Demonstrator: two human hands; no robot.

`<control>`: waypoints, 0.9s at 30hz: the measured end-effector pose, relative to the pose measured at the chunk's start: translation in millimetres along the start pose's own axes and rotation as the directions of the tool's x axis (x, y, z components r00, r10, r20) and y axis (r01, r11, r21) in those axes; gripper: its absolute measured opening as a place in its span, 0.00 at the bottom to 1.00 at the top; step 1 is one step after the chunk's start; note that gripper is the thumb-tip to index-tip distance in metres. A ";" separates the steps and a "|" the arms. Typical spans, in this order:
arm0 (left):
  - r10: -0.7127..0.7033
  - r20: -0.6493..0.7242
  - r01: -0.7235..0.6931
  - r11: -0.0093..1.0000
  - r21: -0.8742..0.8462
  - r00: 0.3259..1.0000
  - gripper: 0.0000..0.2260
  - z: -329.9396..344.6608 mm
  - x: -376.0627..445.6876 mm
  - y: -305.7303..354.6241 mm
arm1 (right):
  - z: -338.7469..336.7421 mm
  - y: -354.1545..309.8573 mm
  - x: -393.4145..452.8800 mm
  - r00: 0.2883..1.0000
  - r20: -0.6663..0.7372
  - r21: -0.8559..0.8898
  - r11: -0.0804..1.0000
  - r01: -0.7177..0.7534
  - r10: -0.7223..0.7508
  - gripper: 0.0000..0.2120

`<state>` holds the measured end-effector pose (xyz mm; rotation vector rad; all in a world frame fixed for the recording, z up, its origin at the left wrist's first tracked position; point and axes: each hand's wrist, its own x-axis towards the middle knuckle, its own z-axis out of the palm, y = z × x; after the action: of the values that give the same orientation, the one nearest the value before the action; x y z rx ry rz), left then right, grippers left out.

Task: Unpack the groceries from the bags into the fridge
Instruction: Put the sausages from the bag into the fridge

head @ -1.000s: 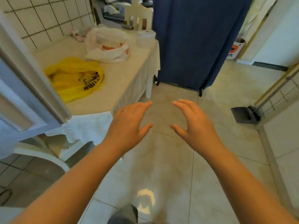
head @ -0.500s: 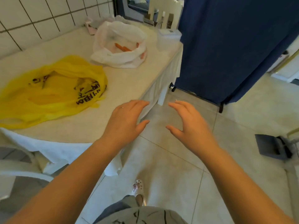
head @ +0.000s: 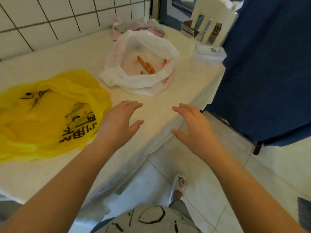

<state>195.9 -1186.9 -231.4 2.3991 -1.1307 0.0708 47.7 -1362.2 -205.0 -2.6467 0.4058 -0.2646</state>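
A white plastic bag (head: 144,81) lies open on the table (head: 185,88), with a few orange carrots (head: 146,65) showing inside. A flattened yellow plastic bag (head: 43,113) with black print lies to its left. My left hand (head: 117,123) hovers over the table beside the yellow bag's right edge, fingers straight and spread, holding nothing. My right hand (head: 195,126) is level with it over the table's front corner, also spread and holding nothing. Both hands are short of the white bag. The fridge is out of view.
A clear lidded container (head: 210,52) stands at the table's far right corner. Crumpled cloth (head: 134,26) lies against the tiled wall (head: 50,22). A white chair (head: 213,19) stands behind the table. A dark blue curtain on a frame (head: 269,64) hangs to the right over tiled floor.
The view has swung left, away from the fridge door, and closer to the table. Both hands, still spread and holding nothing, have moved from over the floor to over the table's edge.
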 end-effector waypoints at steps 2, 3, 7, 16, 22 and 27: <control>-0.057 -0.018 0.057 0.998 0.022 0.998 0.21 16.0 29.2 4.0 | -3.4 28.8 33.1 0.999 0.037 0.010 0.999 0.031 -0.032 0.29; -0.090 -0.027 0.091 0.996 0.024 0.996 0.20 23.8 43.6 8.5 | -6.6 43.8 48.9 0.997 0.062 0.018 0.998 0.052 -0.053 0.29; -0.203 -0.040 0.204 0.979 0.030 0.978 0.20 50.4 106.0 34.7 | -29.9 102.1 116.4 0.983 0.113 0.065 0.988 0.138 -0.145 0.28; -0.395 -0.119 0.400 0.916 0.025 0.911 0.18 80.6 196.2 42.8 | -40.2 165.9 246.1 0.926 0.195 0.121 0.944 0.305 -0.324 0.29; -0.473 -0.125 0.475 0.880 -0.015 0.872 0.18 102.1 245.1 6.0 | -21.0 181.5 317.3 0.891 0.230 0.121 0.920 0.373 -0.391 0.29; -0.471 -0.097 0.465 0.882 -0.076 0.877 0.18 108.6 294.4 -17.3 | -10.9 193.1 374.0 0.894 0.281 0.140 0.936 0.322 -0.349 0.29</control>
<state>385.2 -1435.9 -261.9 2.5181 -0.4688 0.0156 349.7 -1653.5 -239.4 -2.5977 -0.1647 0.0211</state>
